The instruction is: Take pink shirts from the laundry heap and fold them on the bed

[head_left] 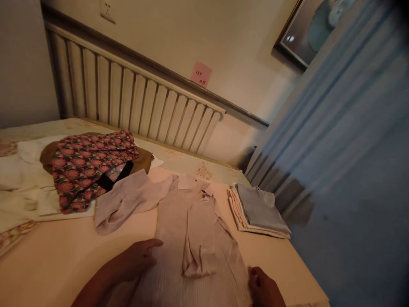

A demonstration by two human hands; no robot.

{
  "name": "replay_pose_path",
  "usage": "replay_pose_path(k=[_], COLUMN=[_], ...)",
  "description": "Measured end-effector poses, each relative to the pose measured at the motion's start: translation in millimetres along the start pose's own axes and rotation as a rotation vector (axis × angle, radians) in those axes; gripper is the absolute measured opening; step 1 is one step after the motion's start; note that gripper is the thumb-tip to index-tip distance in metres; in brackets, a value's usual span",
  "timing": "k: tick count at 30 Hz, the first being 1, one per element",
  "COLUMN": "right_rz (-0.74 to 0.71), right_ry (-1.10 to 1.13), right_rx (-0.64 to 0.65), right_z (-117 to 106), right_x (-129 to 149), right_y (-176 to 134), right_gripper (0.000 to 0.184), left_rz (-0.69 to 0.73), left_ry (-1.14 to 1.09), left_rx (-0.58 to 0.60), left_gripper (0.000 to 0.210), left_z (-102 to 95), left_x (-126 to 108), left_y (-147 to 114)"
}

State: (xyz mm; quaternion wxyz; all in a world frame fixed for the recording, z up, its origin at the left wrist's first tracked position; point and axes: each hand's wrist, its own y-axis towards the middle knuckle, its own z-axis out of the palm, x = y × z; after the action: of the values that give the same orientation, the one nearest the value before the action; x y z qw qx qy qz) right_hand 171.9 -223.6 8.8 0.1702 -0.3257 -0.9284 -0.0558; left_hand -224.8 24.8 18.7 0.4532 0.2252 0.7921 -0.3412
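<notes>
A pale beige shirt (pixel 179 221) lies flat on the bed (pixel 54 260) in front of me, collar toward the headboard. One sleeve is folded across its front and the other sleeve stretches out to the left. My left hand (pixel 137 258) rests palm down on the shirt's lower left side, fingers apart. My right hand (pixel 263 288) touches the shirt's lower right edge with curled fingers; whether it pinches the fabric I cannot tell.
A small stack of folded clothes (pixel 260 211), grey on top, sits right of the shirt near the bed's edge. A heap with a floral garment (pixel 86 166) over brown and white cloth lies at left. Slatted headboard (pixel 134 98) behind, blue curtain (pixel 345 170) right.
</notes>
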Motion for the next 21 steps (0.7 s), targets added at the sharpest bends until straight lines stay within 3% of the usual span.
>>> replay_pose_path(k=[5,11,17,21], right_rz=[-0.042,0.022,0.01,-0.1], right_ry=[0.056,0.233,0.12,-0.049], right_rx=[-0.078,0.012,0.08,0.039], right_z=[-13,-25,-17,-7], right_x=[26,100,163,192], right_y=[34,131,235,285], right_gripper=[0.017,0.02,0.022,0.032], left_rz=[0.126,0.124,0.11,0.071], left_ry=[-0.146,-0.287,-0.309,-0.305], left_rx=[-0.074,-0.04,-0.042,-0.036], left_gripper=[0.068,0.072,0.067,0.065], left_z=[-1.7,4.5,6.2,6.7], left_x=[-12,-26,-35,-34], left_y=[18,43,48,52])
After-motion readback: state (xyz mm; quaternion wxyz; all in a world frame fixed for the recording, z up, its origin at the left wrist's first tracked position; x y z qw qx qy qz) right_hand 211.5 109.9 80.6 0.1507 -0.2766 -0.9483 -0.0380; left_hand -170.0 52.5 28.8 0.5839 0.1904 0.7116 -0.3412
